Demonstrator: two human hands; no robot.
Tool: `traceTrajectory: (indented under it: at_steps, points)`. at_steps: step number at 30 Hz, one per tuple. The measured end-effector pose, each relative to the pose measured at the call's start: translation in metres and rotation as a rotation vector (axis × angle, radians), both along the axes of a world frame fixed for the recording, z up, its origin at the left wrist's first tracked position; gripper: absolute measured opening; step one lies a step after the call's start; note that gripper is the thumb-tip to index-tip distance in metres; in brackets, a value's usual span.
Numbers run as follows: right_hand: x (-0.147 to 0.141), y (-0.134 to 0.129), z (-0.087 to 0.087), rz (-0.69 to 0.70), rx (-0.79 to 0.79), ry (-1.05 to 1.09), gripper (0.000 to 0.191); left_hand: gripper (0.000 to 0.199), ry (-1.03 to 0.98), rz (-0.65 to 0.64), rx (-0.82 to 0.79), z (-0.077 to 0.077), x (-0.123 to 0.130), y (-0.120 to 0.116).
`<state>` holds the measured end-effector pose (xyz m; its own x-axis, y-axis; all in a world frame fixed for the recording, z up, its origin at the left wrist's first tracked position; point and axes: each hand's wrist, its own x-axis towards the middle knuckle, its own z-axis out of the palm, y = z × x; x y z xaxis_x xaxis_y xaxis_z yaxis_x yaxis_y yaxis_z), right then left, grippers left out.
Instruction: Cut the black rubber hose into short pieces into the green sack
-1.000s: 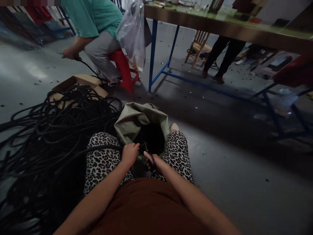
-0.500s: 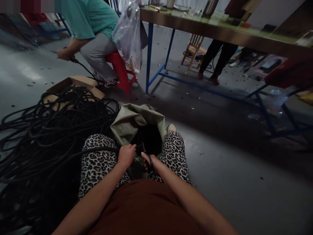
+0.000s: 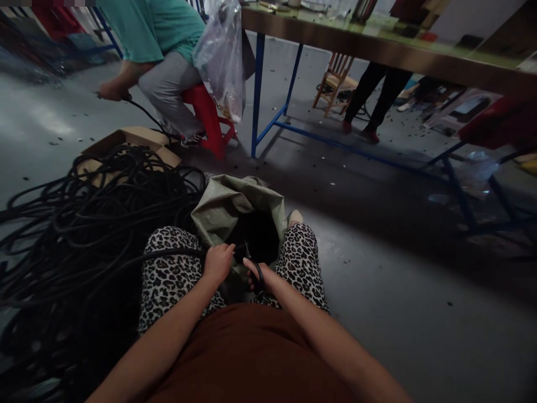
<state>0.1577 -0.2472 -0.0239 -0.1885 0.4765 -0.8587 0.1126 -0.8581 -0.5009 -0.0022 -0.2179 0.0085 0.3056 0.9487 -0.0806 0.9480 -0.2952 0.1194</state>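
Between my knees stands a grey-green sack (image 3: pixel 216 204) with its mouth spread and a dark inside. My left hand (image 3: pixel 218 263) is closed round a black rubber hose or cord (image 3: pixel 176 252), whose short end sticks out over the sack. The hose runs left across my knee to a large tangled pile (image 3: pixel 113 212) of the same black lengths. In my right hand (image 3: pixel 260 274) are black-handled scissors (image 3: pixel 259 274), their blades pointing up by the hose's end. Whether the blades touch the hose I cannot tell.
A cardboard box (image 3: pixel 168 154) lies behind the pile. Beyond it a person in a green top (image 3: pixel 176 33) sits on a red stool (image 3: pixel 210 117), holding a black cord. A long table (image 3: pixel 335 42) on blue legs crosses the back. Small scraps dot the floor.
The camera view has shifted slightly. Both hands keep their holds on the hose and the scissors, with little other visible movement.
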Motion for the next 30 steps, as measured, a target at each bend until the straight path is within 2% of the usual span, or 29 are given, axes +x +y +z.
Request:
traceTrajectory:
  at_steps: [5, 15, 25, 30]
  points:
    - [0.001, -0.002, 0.001, -0.012, 0.022, 0.017, 0.047, 0.031, -0.005, 0.003, -0.021, 0.002, 0.001, 0.0]
    - [0.0, 0.002, 0.018, 0.021, 0.01, -0.029, 0.049, 0.031, -0.019, -0.023, -0.024, 0.0, 0.0, -0.001]
    - [-0.002, 0.002, 0.016, 0.091, 0.104, -0.184, 0.048, 0.032, 0.009, -0.029, -0.051, 0.0, 0.003, -0.002]
    - [-0.003, 0.0, 0.008, 0.122, 0.14, -0.219, 0.048, 0.032, 0.041, -0.059, -0.04, -0.004, 0.003, -0.002]
